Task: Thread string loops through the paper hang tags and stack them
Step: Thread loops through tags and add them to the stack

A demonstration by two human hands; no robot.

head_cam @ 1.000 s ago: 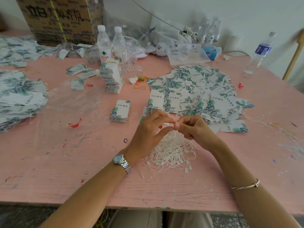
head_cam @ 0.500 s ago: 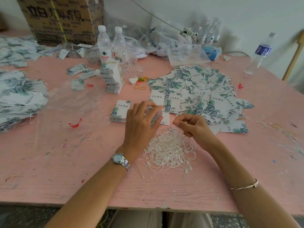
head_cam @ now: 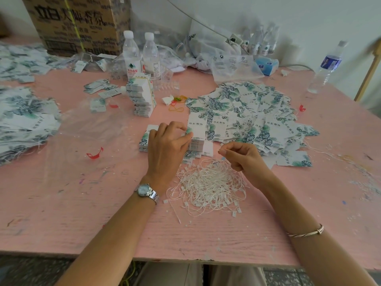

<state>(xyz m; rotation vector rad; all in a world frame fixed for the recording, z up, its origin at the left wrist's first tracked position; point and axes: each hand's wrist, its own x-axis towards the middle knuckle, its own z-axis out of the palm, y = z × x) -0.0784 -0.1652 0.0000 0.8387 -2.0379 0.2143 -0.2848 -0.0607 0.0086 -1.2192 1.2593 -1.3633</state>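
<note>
Pink table (head_cam: 61, 203) — white string loops (head_cam: 210, 186), green-leafed white tags (head_cam: 247, 112)

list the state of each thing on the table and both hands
left hand, pinching the top tag of a short stack
right hand, pinching a string loop
string pile, loose and tangled
loose tags, spread flat, overlapping
tall tag stack, piled high, standing
two bottles, upright, capped
</note>
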